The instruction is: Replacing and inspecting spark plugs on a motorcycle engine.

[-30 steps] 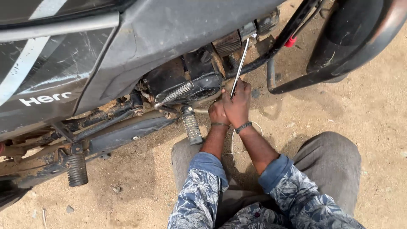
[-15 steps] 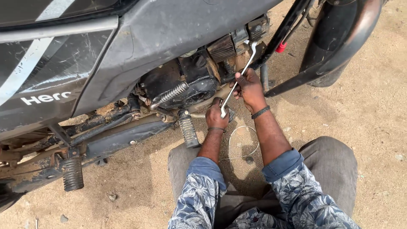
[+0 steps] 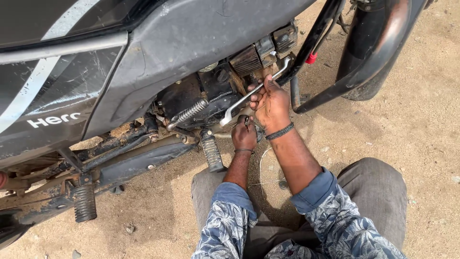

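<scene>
I sit on sandy ground beside a black motorcycle (image 3: 191,43). My right hand (image 3: 270,103) grips the middle of a long silver spanner (image 3: 237,103); the spanner slants from near the engine's lower side up toward the frame tube. My left hand (image 3: 244,135) is closed low against the engine (image 3: 211,91), just under the spanner's lower end; what it pinches is too small to tell. A black band circles my right wrist.
A ribbed footpeg (image 3: 212,153) hangs left of my left hand, another footpeg (image 3: 85,202) sits further left. The kick lever with its spring (image 3: 189,114) lies above them. A black crash guard tube (image 3: 335,91) and the front mudguard (image 3: 383,43) stand to the right. Thin wire (image 3: 262,168) lies on the sand.
My right hand has swung the spanner from nearly upright to a low slant, moving up and right. My left hand stayed low at the engine. The view shifted slightly.
</scene>
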